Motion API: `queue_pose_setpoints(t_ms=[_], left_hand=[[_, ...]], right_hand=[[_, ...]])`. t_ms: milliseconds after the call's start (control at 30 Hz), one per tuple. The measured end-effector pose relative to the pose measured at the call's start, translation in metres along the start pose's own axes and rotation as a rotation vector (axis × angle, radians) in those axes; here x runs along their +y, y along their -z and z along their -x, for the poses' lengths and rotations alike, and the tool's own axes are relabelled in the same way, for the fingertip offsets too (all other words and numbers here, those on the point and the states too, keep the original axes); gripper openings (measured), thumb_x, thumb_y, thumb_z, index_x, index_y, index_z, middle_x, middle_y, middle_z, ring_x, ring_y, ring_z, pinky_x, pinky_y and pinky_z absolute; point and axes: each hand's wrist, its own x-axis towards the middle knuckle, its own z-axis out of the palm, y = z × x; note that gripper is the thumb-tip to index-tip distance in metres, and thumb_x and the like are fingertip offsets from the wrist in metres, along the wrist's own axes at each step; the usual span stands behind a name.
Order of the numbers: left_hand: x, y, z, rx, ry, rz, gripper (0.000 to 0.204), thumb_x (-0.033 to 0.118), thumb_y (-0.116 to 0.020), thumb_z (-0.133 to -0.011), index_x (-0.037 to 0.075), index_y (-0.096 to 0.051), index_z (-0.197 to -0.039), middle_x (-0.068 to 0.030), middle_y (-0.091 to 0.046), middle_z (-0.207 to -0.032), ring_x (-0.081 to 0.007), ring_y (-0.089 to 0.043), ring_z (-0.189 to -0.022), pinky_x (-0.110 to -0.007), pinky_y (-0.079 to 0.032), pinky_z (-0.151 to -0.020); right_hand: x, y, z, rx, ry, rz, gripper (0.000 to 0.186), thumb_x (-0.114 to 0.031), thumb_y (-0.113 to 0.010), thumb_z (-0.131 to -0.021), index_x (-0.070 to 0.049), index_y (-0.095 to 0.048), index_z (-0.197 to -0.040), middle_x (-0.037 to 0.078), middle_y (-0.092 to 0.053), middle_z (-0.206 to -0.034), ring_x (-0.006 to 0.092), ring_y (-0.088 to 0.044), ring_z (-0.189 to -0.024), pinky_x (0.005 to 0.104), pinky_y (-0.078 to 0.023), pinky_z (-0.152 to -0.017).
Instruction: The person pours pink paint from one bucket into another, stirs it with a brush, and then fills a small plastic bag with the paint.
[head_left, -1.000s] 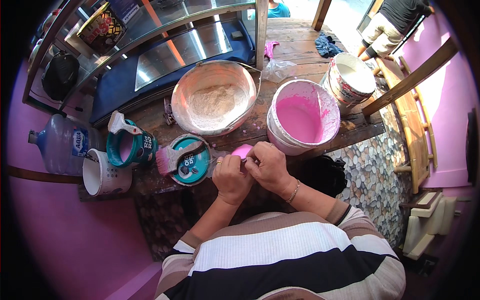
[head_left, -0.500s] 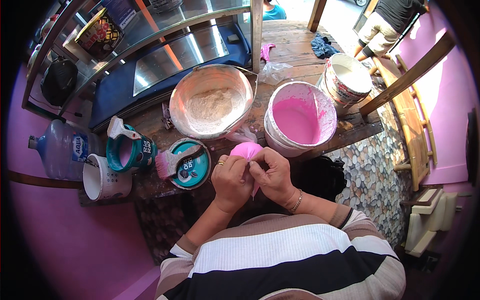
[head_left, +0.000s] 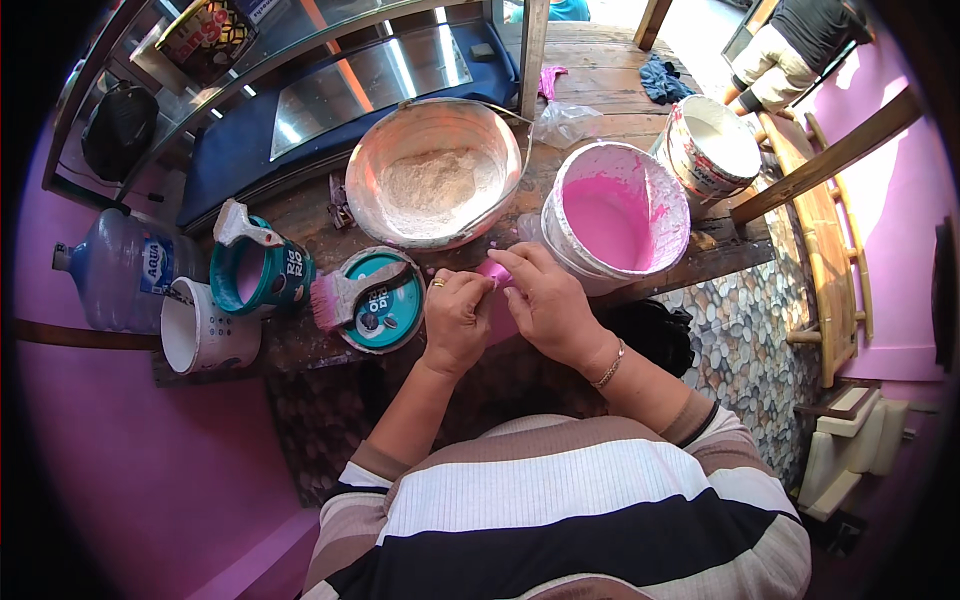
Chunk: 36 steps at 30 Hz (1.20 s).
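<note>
Between my hands, at the table's near edge, is a thin pink plastic bag (head_left: 503, 322), gathered at the top and hanging between them. My left hand (head_left: 457, 325) pinches its left side, with a ring on one finger. The thumb and fingers of my right hand (head_left: 550, 305) are closed on the bag's upper right part. Beyond the right hand stands a white bucket (head_left: 670, 185) of pink liquid. A pale bucket (head_left: 362, 185) holding beige powder is just past the bag. Left of my left hand, a pink-stained brush (head_left: 350, 298) lies on a teal lid (head_left: 400, 305).
A teal tub (head_left: 272, 300) with a brush across it and a white perforated container (head_left: 215, 345) stand at the left, beside a large water bottle (head_left: 120, 270). Another white bucket (head_left: 690, 165) is at the far right. A glass case (head_left: 370, 85) bounds the table's back; a wooden post (head_left: 830, 155) slants at right.
The rounded pink bulge above my hands no longer shows; the pink plastic now hangs below them. My right hand has moved slightly up and right, and the view has shifted a little.
</note>
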Motion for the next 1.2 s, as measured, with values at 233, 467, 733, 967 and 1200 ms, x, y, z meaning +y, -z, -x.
queue_pose_setpoints(t_ms=[233, 467, 733, 967, 1200], left_hand=[[0.001, -0.001, 0.006, -0.024, -0.027, 0.010, 0.010, 0.000, -0.069, -0.074, 0.005, -0.067, -0.082, -0.0094, -0.065, -0.077, -0.0288, -0.058, -0.072, -0.038, -0.042, -0.068], [0.003, -0.001, 0.005, 0.006, 0.057, 0.117, 0.014, -0.001, -0.068, -0.070, 0.005, -0.068, -0.082, -0.0092, -0.065, -0.077, -0.0291, -0.058, -0.071, -0.037, -0.044, -0.067], [0.012, -0.003, 0.002, -0.008, 0.127, 0.144, 0.011, 0.000, -0.070, -0.069, 0.005, -0.065, -0.077, -0.0115, -0.064, -0.076, -0.0305, -0.059, -0.070, -0.039, -0.043, -0.065], [0.012, -0.008, -0.003, 0.007, 0.086, 0.099, 0.011, 0.002, -0.072, -0.070, 0.005, -0.062, -0.074, -0.0108, -0.060, -0.071, -0.0310, -0.055, -0.066, -0.038, -0.041, -0.062], [0.006, -0.014, 0.000, 0.075, 0.098, 0.122, 0.013, 0.003, -0.072, -0.070, 0.005, -0.060, -0.073, -0.0109, -0.058, -0.069, -0.0315, -0.054, -0.064, -0.039, -0.041, -0.060]], right_hand=[[0.012, 0.009, -0.009, -0.221, 0.183, 0.199, 0.016, -0.003, -0.063, -0.078, -0.005, -0.063, -0.093, 0.012, -0.055, -0.089, 0.0324, -0.059, -0.082, 0.0428, -0.050, -0.071], [0.005, 0.018, -0.015, -0.246, 0.261, 0.326, 0.004, -0.007, -0.062, -0.079, -0.004, -0.060, -0.080, 0.012, -0.055, -0.086, 0.0299, -0.061, -0.082, 0.0397, -0.052, -0.070], [0.006, 0.024, -0.024, -0.326, 0.487, 0.496, 0.005, -0.010, -0.061, -0.076, -0.007, -0.059, -0.079, 0.009, -0.053, -0.082, 0.0249, -0.059, -0.076, 0.0366, -0.050, -0.065], [0.005, 0.023, -0.029, -0.367, 0.525, 0.525, 0.006, -0.010, -0.061, -0.075, -0.007, -0.062, -0.080, 0.008, -0.054, -0.082, 0.0235, -0.060, -0.075, 0.0353, -0.051, -0.065], [0.005, 0.022, -0.035, -0.413, 0.502, 0.539, 0.007, -0.010, -0.061, -0.074, -0.007, -0.063, -0.080, 0.008, -0.055, -0.082, 0.0238, -0.061, -0.076, 0.0360, -0.051, -0.067]])
